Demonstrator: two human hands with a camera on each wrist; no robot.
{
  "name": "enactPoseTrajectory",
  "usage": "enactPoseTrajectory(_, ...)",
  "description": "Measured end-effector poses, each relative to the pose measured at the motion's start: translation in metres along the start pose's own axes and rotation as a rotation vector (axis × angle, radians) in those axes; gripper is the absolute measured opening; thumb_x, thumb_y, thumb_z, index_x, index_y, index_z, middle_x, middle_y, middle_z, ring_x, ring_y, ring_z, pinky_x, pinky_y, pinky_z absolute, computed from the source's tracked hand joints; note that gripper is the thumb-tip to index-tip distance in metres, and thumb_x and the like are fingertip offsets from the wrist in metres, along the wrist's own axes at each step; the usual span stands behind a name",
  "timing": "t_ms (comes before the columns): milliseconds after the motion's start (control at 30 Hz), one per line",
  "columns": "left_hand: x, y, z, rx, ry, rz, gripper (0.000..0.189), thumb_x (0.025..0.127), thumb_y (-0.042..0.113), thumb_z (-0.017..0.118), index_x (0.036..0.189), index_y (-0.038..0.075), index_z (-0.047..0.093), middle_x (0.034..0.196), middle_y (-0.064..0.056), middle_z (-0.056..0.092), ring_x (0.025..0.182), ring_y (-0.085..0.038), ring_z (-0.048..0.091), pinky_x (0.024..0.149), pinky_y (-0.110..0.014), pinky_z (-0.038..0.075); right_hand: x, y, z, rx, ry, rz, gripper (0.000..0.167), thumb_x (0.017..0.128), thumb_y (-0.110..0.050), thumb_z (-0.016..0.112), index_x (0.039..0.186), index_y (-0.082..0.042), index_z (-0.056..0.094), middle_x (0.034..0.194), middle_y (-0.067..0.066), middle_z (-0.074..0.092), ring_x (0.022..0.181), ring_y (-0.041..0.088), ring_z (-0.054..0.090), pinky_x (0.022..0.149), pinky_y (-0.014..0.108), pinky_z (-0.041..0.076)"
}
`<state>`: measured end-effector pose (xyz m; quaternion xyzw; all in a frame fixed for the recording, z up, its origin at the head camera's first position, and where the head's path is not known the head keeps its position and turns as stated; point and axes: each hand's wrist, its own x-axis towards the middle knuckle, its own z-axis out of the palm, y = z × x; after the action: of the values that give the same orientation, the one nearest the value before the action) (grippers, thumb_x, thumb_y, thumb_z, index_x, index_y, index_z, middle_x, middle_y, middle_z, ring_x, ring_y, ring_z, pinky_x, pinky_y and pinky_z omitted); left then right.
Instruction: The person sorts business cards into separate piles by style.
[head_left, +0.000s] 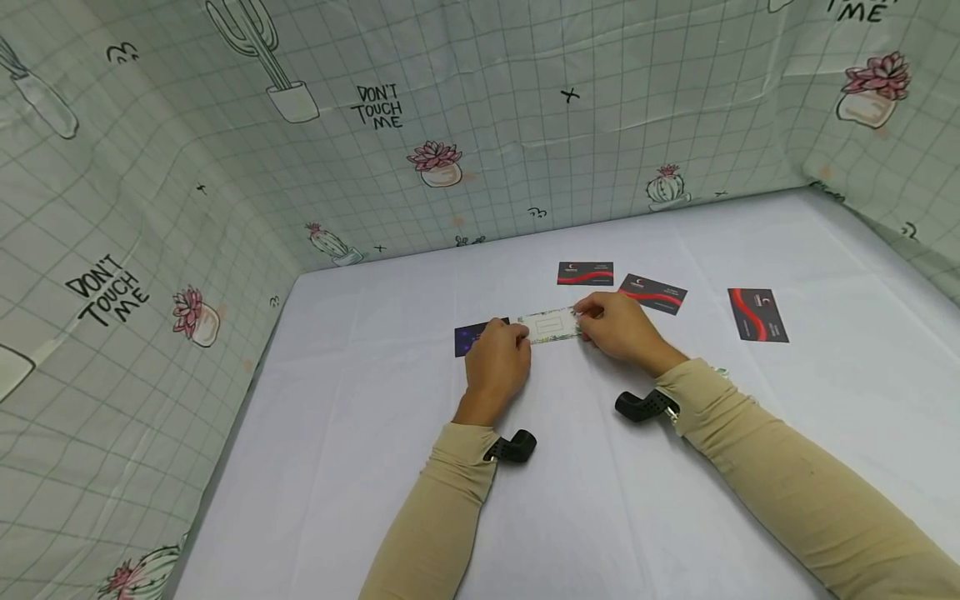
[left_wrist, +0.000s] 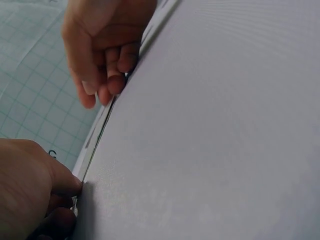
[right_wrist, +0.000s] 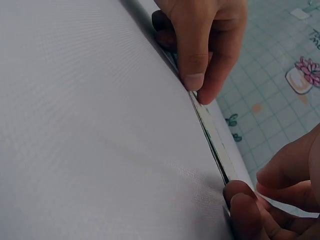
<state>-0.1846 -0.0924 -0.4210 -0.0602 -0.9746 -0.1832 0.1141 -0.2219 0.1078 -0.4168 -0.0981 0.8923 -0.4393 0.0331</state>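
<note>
A white card with a leafy green border (head_left: 550,325) lies flat on the white tablecloth, between the two hands. At its left end my left hand (head_left: 498,362) pinches it between thumb and finger; the same hand (left_wrist: 30,187) partly covers a dark blue card (head_left: 467,337) beside it. My right hand (head_left: 621,331) grips the opposite end, with thumb and fingertips at the edge. From the right wrist, the white card (right_wrist: 212,135) appears edge-on, low against the cloth, running from the left hand (right_wrist: 207,45) to the right hand (right_wrist: 280,195).
Beyond the hands lie black cards with red stripes: one at the back (head_left: 585,273), one tilted near the right hand (head_left: 652,294), and one turned upright farther right (head_left: 757,315). Printed grid fabric (head_left: 495,125) rises behind the white table (head_left: 360,433) and at its sides.
</note>
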Motion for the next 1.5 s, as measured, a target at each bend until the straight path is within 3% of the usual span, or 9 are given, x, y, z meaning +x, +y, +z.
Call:
enactPoseTrajectory(200,0.0,0.001,0.0,0.003,0.004,0.001,0.021,0.095,0.018,0.068,0.113,0.014,0.078,0.098,-0.004,0.065,0.075,-0.017,0.063,0.06,-0.032,0.049,-0.001,-0.002,-0.01,0.034,-0.029,0.047,0.026,0.098,-0.012,0.057,0.119,0.0,0.068,0.097,0.012,0.069,0.072,0.017,0.066,0.062,0.029,0.05)
enactPoseTrajectory(433,-0.001,0.007,0.0,-0.046,0.004,0.015,0.02,0.094,0.022,0.066,0.109,0.016,0.078,0.089,0.0,0.063,0.074,-0.016,0.063,0.058,-0.032,0.047,-0.012,-0.001,-0.043,0.06,-0.052,0.069,0.032,0.101,-0.021,0.057,0.123,0.001,0.066,0.108,0.018,0.069,0.087,0.022,0.068,0.069,0.03,0.054)
enactPoseTrajectory(667,-0.005,0.027,0.0,-0.125,-0.098,0.091,0.018,0.095,0.026,0.066,0.106,0.019,0.078,0.075,0.01,0.057,0.067,-0.006,0.053,0.054,-0.025,0.04,-0.028,0.013,-0.074,-0.002,-0.085,0.07,0.036,0.103,-0.028,0.055,0.125,-0.001,0.064,0.109,0.016,0.07,0.091,0.024,0.068,0.072,0.033,0.055)
enactPoseTrajectory(1033,-0.019,0.058,0.005,-0.272,-0.387,0.272,0.017,0.096,0.028,0.067,0.109,0.02,0.076,0.073,0.015,0.057,0.066,-0.001,0.051,0.06,-0.018,0.04,-0.049,0.039,-0.095,-0.137,-0.152,0.046,0.034,0.102,-0.031,0.058,0.116,-0.002,0.068,0.082,0.002,0.069,0.076,0.017,0.061,0.065,0.03,0.045)
enactPoseTrajectory(1233,-0.026,0.074,0.009,-0.236,-0.448,0.384,0.018,0.095,0.03,0.069,0.109,0.021,0.075,0.073,0.018,0.056,0.067,0.003,0.049,0.063,-0.013,0.039,-0.061,0.048,-0.102,-0.182,-0.218,0.037,0.026,0.099,-0.028,0.064,0.108,-0.005,0.071,0.078,-0.001,0.064,0.07,0.015,0.058,0.06,0.03,0.045)
enactPoseTrajectory(1500,-0.033,0.094,0.014,-0.125,-0.491,0.559,0.023,0.093,0.041,0.07,0.109,0.025,0.075,0.078,0.018,0.052,0.07,0.007,0.045,0.066,-0.009,0.036,-0.065,0.054,-0.109,-0.267,-0.271,-0.025,0.015,0.091,-0.029,0.074,0.086,-0.015,0.071,0.07,-0.004,0.059,0.062,0.012,0.05,0.055,0.027,0.039)
